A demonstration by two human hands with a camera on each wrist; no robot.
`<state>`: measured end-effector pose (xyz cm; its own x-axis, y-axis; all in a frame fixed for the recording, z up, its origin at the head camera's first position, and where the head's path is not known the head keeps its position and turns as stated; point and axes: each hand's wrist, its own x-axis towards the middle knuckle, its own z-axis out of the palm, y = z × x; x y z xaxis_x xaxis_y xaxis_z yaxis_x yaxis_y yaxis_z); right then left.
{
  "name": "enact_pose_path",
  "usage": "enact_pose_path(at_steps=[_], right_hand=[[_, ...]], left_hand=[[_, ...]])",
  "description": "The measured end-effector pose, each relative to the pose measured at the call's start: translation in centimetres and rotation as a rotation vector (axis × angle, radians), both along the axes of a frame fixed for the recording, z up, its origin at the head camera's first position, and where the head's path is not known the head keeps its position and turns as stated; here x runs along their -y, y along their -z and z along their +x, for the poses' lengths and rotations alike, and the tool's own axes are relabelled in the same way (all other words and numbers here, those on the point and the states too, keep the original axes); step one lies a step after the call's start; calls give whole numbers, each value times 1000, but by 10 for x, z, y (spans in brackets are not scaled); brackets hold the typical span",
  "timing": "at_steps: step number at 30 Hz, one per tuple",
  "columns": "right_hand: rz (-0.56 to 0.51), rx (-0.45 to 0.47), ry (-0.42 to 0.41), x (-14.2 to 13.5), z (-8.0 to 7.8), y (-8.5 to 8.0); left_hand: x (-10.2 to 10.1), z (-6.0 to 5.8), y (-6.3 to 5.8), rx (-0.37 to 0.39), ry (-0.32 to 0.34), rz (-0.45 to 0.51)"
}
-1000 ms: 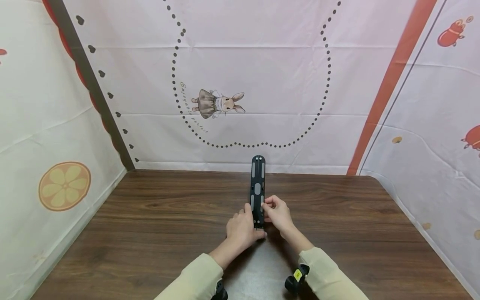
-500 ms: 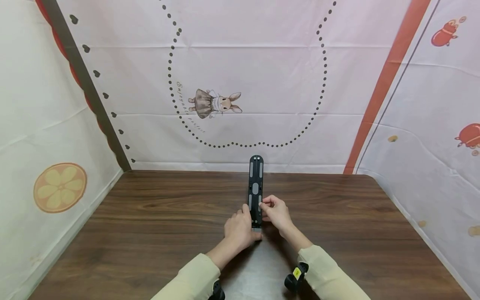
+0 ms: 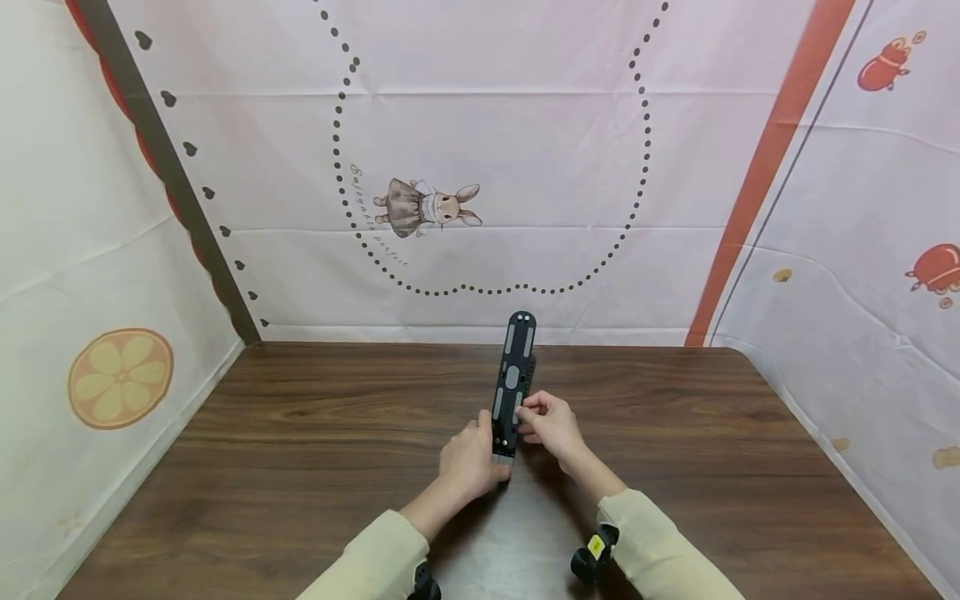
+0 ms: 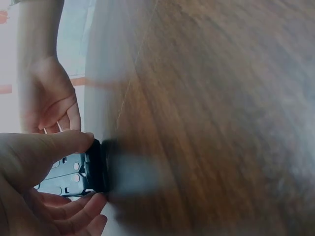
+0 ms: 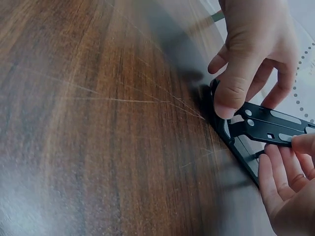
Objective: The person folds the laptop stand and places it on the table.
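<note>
Fingers on both my hands are closed round the black bar (image 3: 512,387). My left hand (image 3: 471,460) grips its near end, thumb across one face and the other fingers on the opposite side. My right hand (image 3: 551,425) pinches its right edge, a little farther along, thumb on the face with the grey pads (image 3: 498,403) and fingers beneath. That face has paired strips, an oval in the middle and round dots at each end. Near the middle of the counter (image 3: 337,417), the bar slants, its far end slightly to the right, and a second dark part (image 3: 532,367) shows along its right side. At the far end it overlaps the cloth (image 3: 540,158) from where I look; there a rabbit (image 3: 427,208) is printed inside a dotted line. To the left is an orange slice (image 3: 122,379) print. Pale sleeves (image 3: 660,542) cover my forearms.
</note>
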<state>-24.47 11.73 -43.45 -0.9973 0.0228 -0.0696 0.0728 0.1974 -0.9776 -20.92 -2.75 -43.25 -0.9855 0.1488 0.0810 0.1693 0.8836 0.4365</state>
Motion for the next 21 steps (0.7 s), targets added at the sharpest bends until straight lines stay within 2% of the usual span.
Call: enact_pose_path(at_steps=[11,21], right_hand=[[-14,-8,-38,5,3,-2],[-9,-2,-68,8,4,-3]], left_hand=[[10,1,-2,-15,7,-37],[20,0,-1,-18,3,-30]])
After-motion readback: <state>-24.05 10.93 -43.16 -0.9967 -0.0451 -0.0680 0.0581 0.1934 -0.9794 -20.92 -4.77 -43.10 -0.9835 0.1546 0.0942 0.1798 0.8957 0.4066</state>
